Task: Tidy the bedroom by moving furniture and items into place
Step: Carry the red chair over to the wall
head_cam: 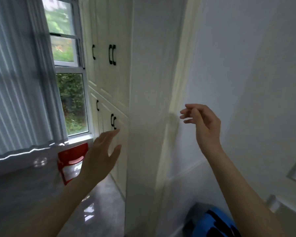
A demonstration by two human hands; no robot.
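A: status? what are ur hands doing

B: both up in the air, nothing held. Left hand (102, 152) fingers straight, loosely together, thumb out to the side, in front of the lower doors of the white wardrobe (109, 79). Contact w/ the door: can't tell, blurry.

A: right?

B: right hand (202, 124) raised by the wall (246, 82), wrist bent, fingers relaxed & slightly apart, tips pointing at the wardrobe's side edge. Not touching.

A: where's the stuff to move

B: red chair (72, 159) low left, under the window (70, 100), partly behind my left hand, just beside the wardrobe. Blue/black thing (214, 223) on the floor (101, 202) bottom right, by my right forearm. Can't tell what it is.

A: curtain?

B: white curtain (19, 82) far left, covers part of the window.
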